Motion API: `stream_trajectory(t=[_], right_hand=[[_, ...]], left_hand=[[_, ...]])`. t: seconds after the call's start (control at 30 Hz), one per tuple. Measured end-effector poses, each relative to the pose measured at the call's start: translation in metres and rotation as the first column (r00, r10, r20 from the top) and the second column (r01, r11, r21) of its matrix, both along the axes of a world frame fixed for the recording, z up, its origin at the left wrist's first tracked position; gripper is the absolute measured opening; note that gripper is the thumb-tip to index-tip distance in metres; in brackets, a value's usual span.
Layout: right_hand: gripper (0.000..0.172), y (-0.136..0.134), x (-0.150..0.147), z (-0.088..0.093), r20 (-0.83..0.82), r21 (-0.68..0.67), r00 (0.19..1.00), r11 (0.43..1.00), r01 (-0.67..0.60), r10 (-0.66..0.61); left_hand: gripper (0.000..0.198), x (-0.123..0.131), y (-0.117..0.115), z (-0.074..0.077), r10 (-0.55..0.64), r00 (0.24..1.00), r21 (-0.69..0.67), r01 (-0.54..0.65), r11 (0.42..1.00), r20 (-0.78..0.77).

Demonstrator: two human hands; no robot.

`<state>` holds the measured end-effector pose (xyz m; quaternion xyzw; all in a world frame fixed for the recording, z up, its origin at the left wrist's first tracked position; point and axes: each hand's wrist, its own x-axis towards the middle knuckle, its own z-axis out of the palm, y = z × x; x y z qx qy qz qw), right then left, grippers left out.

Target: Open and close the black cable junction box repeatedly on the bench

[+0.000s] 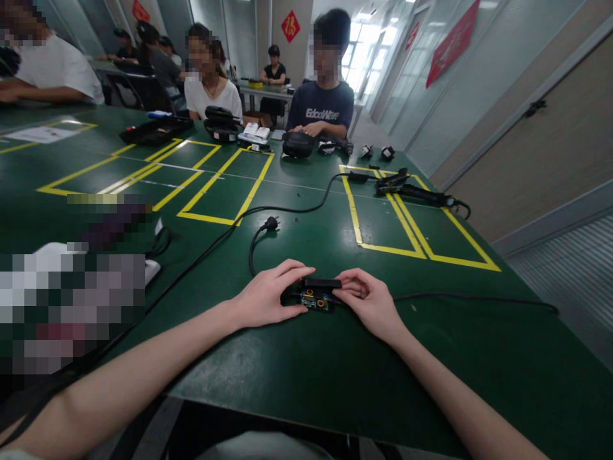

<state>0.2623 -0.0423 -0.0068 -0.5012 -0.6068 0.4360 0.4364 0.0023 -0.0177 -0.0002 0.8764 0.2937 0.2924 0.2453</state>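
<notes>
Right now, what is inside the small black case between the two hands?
A green circuit board with small coloured round parts shows through the open side of the black case. The left hand and right hand cover both ends, so the rest inside is hidden.

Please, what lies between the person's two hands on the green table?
In the head view, a small black device with an exposed circuit board lies between the left hand and the right hand; both hold it.

Table top [306, 358] dark green, marked with yellow tape rectangles [225, 185]. Black casing [320, 283] over a green circuit board [313, 300] with orange rings. Cable [287, 209] black.
</notes>
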Motion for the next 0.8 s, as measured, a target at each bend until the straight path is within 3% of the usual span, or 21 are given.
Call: stream_trajectory(t=[0.4, 0.6, 0.8], right_hand=[[0.037, -0.001, -0.004, -0.004, 0.026, 0.033, 1.0, 0.999, 0.003, -0.004], [0.009, -0.002, 0.004, 0.005, 0.163, 0.168, 0.976, 0.971, -0.17, 0.142], [0.028, -0.005, 0.011, 0.013, 0.353, 0.269, 0.905, 0.9, -0.342, 0.238]], left_hand=[[0.064, 0.0, 0.001, 0.001, 0.009, 1.0, -0.042, -0.01, 0.999, -0.007], [0.043, 0.001, 0.0, 0.004, -0.028, 0.999, -0.082, 0.03, 0.996, 0.024], [0.025, 0.003, -0.001, 0.004, -0.049, 0.998, -0.067, 0.051, 0.996, 0.024]])
